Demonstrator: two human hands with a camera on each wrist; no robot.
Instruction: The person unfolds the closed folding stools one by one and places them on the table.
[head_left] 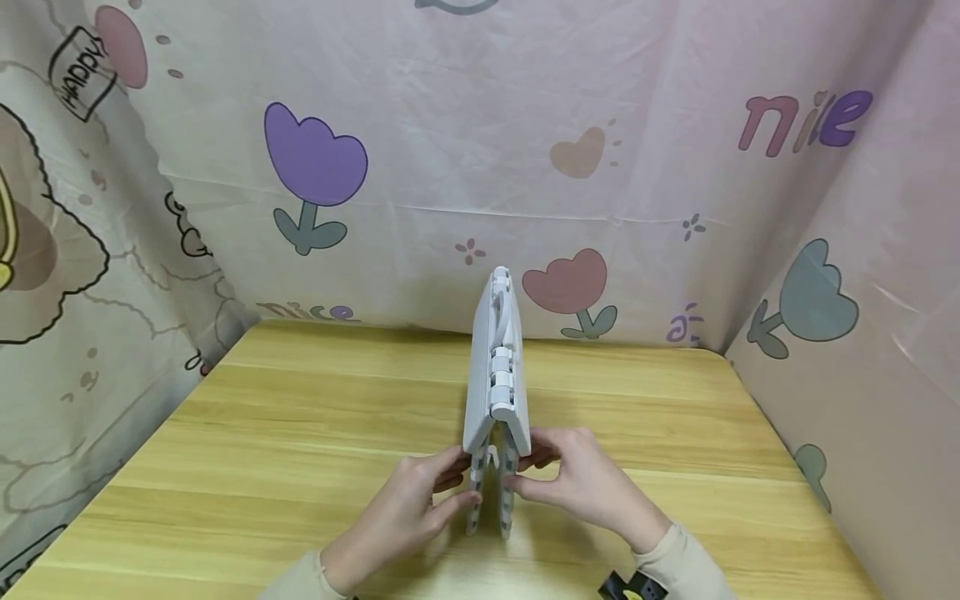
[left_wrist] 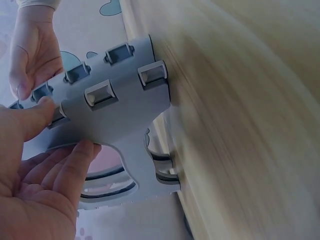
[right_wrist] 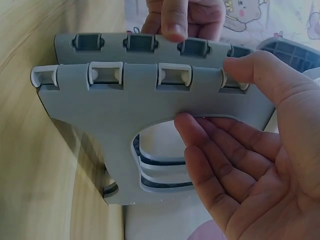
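folding stool (head_left: pixel 480 375) is standing partly folded at the middle of the wooden table (head_left: pixel 300 417); left hand (head_left: pixel 408 500) and right hand (head_left: pixel 581 479) are each pinching one panel, fingers bent; right-wrist view is revealing a curved rim (right_wrist: pixel 134 145) that the head view is hiding.
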